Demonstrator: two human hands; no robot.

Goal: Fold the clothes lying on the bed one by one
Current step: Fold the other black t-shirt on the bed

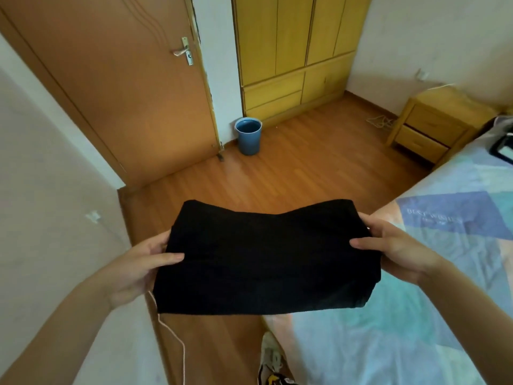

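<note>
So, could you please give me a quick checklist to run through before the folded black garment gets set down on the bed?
1. Left hand grips the black garment: ok.
2. Right hand grips its other side: ok.
3. Garment folded into a compact rectangle: ok.
4. Bare sheet on the bed to the right: ok.
5. Garment hanging over the floor, not the bed: not ok.
6. Underside layers tidy: cannot tell.

A round blue plastic bucket [248, 136] stands on the brown wood-plank floor [291, 168]. Left of the bucket is a brown wooden door [125, 93] with a metal lever handle [184, 51]. Just behind the bucket, to its right, rises a tall yellow wooden wardrobe [294, 51]. Well right of the bucket stands a yellow two-drawer nightstand [435, 126].
</note>
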